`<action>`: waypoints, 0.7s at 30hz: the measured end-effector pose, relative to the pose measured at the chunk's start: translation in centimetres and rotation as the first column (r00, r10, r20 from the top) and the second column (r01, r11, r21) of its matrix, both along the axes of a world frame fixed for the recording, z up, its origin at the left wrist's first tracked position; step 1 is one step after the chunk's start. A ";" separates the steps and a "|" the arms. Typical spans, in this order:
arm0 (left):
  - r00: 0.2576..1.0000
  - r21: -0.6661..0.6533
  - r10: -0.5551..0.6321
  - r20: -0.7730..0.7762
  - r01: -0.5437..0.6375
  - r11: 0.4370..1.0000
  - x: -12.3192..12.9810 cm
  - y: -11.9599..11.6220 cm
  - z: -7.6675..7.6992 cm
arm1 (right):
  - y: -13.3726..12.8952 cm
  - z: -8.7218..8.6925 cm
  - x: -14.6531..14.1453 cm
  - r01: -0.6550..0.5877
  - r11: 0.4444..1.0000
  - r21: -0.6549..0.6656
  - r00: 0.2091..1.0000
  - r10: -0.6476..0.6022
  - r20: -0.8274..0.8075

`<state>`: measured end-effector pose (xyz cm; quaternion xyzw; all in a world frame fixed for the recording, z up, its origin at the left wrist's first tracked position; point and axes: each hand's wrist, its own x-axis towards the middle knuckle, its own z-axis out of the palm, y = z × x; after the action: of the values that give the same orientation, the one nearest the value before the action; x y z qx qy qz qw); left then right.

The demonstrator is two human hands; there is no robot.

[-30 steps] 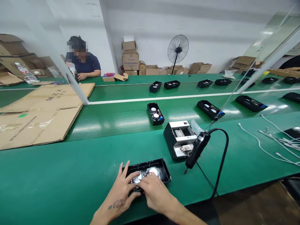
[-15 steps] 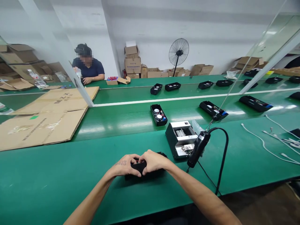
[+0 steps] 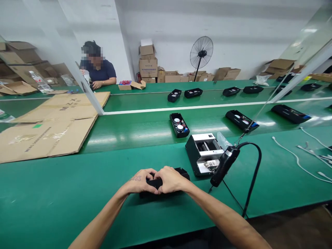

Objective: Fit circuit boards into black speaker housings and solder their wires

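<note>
Head view: both hands are clamped over a black plastic case [image 3: 166, 183] that lies on the green counter [image 3: 64, 193] near the front edge, at about 6 o'clock in the picture. The left hand [image 3: 140, 181] covers the case's left half and the right hand [image 3: 169, 180] its right half, with fingertips meeting over the middle. Both hands are curled narrow and pressing on the case. Only its far right corner and a strip of its near wall show, so what lies inside cannot be told from here.

At 3 o'clock from the hands hangs an electric screwdriver [image 3: 224, 166] on a black cable [image 3: 252, 180], tip down and just clear of the counter, with nobody holding it. Just behind it, at about 1 o'clock from the hands, sits a small black and silver machine [image 3: 204, 154].

As a judgement, the work on this case looks to be at a pressing or seating stage. The case is in hand, while the screwdriver hangs untouched, so any fastening seems not yet begun.

Farther out at 12 o'clock, an open case with round speakers [image 3: 179, 125] rests on the conveyor belt [image 3: 145, 128], and more black cases [image 3: 241, 120] sit along it toward 2 o'clock. Flattened cardboard [image 3: 44, 131] lies at 10 o'clock. Another person [image 3: 97, 71] sits at the far side at 11 o'clock. A standing fan [image 3: 201, 55] is by the back wall, and white cables [image 3: 298, 162] trail at the far right.
</note>
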<state>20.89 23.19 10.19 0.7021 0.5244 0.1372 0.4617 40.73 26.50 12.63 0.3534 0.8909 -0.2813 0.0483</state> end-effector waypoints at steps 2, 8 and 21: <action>1.000 0.008 -0.006 0.003 0.006 1.000 0.0 0.0 -0.1 | -0.2 0.0 0.0 0.010 1.000 0.012 1.000 -0.010 -0.007; 0.999 0.067 -0.038 -0.025 0.039 0.997 -0.2 -0.2 -0.6 | -0.9 -0.1 0.2 -0.006 0.999 0.035 1.000 0.007 -0.025; 0.974 0.806 -0.013 -0.227 0.195 0.559 0.7 -8.4 -7.6 | -3.3 -2.5 13.6 0.984 0.175 0.027 0.076 -0.277 -0.958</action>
<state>21.64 14.81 2.61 0.8757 0.3999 0.2685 0.0348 54.34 23.22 10.10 0.5642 0.5045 -0.0091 -0.6535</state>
